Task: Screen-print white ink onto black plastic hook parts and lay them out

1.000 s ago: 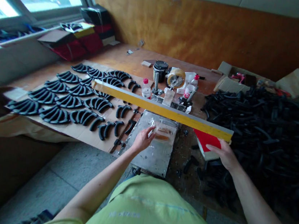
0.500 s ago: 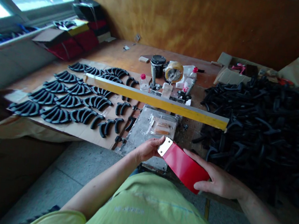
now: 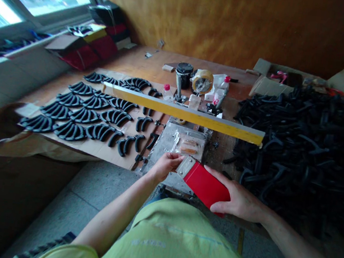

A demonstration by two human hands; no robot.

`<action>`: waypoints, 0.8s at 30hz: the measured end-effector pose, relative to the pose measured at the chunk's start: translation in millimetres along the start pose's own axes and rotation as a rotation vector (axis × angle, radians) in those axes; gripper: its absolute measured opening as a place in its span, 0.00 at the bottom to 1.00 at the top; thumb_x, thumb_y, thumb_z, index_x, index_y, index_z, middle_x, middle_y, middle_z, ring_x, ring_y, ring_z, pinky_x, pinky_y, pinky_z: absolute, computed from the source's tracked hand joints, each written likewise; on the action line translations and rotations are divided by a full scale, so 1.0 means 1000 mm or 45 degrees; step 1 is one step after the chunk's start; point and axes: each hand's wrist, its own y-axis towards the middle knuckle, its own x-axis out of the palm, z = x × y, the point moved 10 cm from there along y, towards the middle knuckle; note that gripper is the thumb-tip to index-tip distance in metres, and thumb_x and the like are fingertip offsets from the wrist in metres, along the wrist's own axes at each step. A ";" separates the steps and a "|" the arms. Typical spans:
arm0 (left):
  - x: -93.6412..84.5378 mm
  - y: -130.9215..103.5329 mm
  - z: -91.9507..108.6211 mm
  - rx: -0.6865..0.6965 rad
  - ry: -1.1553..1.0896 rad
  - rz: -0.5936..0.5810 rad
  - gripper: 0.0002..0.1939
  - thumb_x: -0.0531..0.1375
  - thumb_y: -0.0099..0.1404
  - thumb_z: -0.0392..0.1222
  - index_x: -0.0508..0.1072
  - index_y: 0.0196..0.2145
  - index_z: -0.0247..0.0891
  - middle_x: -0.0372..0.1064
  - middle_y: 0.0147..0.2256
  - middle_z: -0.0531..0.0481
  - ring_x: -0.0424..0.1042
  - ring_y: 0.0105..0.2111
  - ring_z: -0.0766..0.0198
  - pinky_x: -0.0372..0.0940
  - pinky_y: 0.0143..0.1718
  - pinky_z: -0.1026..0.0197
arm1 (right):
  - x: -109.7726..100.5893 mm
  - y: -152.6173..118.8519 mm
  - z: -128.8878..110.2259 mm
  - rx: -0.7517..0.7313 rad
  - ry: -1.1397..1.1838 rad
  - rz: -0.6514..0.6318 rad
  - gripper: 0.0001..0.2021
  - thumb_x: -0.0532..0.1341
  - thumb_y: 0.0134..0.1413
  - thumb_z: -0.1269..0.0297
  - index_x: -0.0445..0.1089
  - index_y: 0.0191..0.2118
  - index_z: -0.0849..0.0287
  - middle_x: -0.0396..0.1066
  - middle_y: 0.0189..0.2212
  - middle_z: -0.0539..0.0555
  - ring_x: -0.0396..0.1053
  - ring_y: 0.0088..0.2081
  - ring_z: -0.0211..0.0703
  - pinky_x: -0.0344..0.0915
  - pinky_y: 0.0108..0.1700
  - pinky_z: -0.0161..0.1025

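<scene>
In front of my waist I hold a flat red strip (image 3: 205,184) with a riveted metal plate (image 3: 186,167) on its left end. The outer edge of that plate looks toothed. My left hand (image 3: 167,165) is closed, its thumb and fingertips at the metal end. Around the other end wraps my right hand (image 3: 235,198), thumb on the near edge and fingers along the far edge. Just beyond the strip, a clear plastic packet (image 3: 199,146) with orange-brown pieces inside lies on a grey metal plate (image 3: 166,141).
A long yellow bar (image 3: 180,112) crosses above the bench. Rows of curved black parts (image 3: 69,131) lie on cardboard (image 3: 121,129) at left. A large heap of black parts (image 3: 306,162) covers the right. Behind the bar stand a tape roll (image 3: 202,82), a black tub (image 3: 184,74) and bottles.
The red strip has moved slightly left and turned, so its toothed metal edge shows now. Both hands moved with it. The whole view has shifted a little.
</scene>
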 end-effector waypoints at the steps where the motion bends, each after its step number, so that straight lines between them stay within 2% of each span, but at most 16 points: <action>1: -0.009 -0.002 0.005 0.024 0.007 0.060 0.23 0.71 0.45 0.54 0.74 0.27 0.30 0.72 0.23 0.49 0.70 0.20 0.70 0.64 0.23 0.69 | -0.003 -0.003 -0.002 -0.004 -0.026 0.002 0.49 0.69 0.41 0.60 0.46 0.68 0.48 0.70 0.51 0.53 0.71 0.45 0.49 0.67 0.47 0.42; 5: -0.069 -0.008 0.029 0.157 0.011 0.334 0.24 0.72 0.43 0.53 0.74 0.30 0.31 0.76 0.26 0.46 0.74 0.24 0.65 0.71 0.29 0.63 | -0.022 -0.015 -0.005 -0.018 -0.140 0.040 0.45 0.68 0.41 0.61 0.51 0.67 0.46 0.72 0.49 0.52 0.71 0.43 0.48 0.67 0.43 0.40; 10: -0.141 -0.013 0.046 0.283 0.005 0.546 0.23 0.72 0.45 0.52 0.73 0.30 0.31 0.75 0.25 0.47 0.74 0.22 0.65 0.72 0.27 0.64 | -0.030 -0.026 -0.013 0.014 -0.332 -0.011 0.43 0.66 0.43 0.62 0.51 0.67 0.45 0.74 0.47 0.51 0.73 0.36 0.44 0.66 0.35 0.34; 12: -0.157 -0.016 0.052 0.336 -0.002 0.609 0.23 0.72 0.44 0.51 0.74 0.30 0.30 0.75 0.25 0.47 0.74 0.22 0.66 0.72 0.26 0.65 | -0.028 -0.027 -0.016 0.054 -0.416 -0.043 0.43 0.65 0.44 0.62 0.49 0.67 0.44 0.73 0.48 0.50 0.73 0.34 0.42 0.65 0.34 0.33; 14: -0.162 -0.022 0.057 0.370 -0.015 0.634 0.23 0.73 0.43 0.51 0.75 0.30 0.30 0.76 0.25 0.47 0.74 0.22 0.66 0.72 0.27 0.66 | -0.029 -0.026 -0.018 0.075 -0.499 -0.031 0.43 0.65 0.44 0.63 0.48 0.67 0.43 0.72 0.51 0.49 0.73 0.33 0.41 0.65 0.34 0.33; 16: -0.155 -0.032 0.063 0.399 -0.012 0.632 0.23 0.72 0.45 0.51 0.76 0.32 0.30 0.76 0.26 0.46 0.75 0.23 0.65 0.72 0.27 0.65 | -0.030 -0.023 -0.015 0.086 -0.586 0.021 0.43 0.64 0.45 0.63 0.48 0.67 0.43 0.70 0.53 0.50 0.73 0.34 0.42 0.65 0.35 0.33; 19: -0.123 -0.059 0.075 0.522 0.100 0.610 0.19 0.69 0.51 0.51 0.77 0.33 0.31 0.77 0.27 0.46 0.77 0.25 0.63 0.73 0.30 0.63 | -0.037 -0.014 -0.001 0.113 -0.749 0.173 0.43 0.64 0.46 0.62 0.46 0.68 0.44 0.69 0.55 0.53 0.75 0.37 0.45 0.66 0.38 0.36; 22: -0.067 -0.094 0.089 0.769 0.504 0.598 0.12 0.66 0.58 0.46 0.79 0.35 0.35 0.79 0.31 0.46 0.78 0.30 0.62 0.74 0.34 0.61 | -0.041 -0.004 0.017 0.159 -0.941 0.335 0.43 0.63 0.49 0.60 0.43 0.69 0.47 0.74 0.48 0.57 0.75 0.39 0.50 0.67 0.40 0.41; 24: -0.014 -0.118 0.100 1.056 0.950 0.546 0.06 0.64 0.60 0.41 0.79 0.35 0.38 0.79 0.32 0.49 0.78 0.30 0.64 0.73 0.32 0.65 | -0.040 0.003 0.024 0.177 -1.067 0.413 0.43 0.63 0.51 0.58 0.41 0.69 0.50 0.77 0.42 0.57 0.76 0.38 0.53 0.68 0.41 0.43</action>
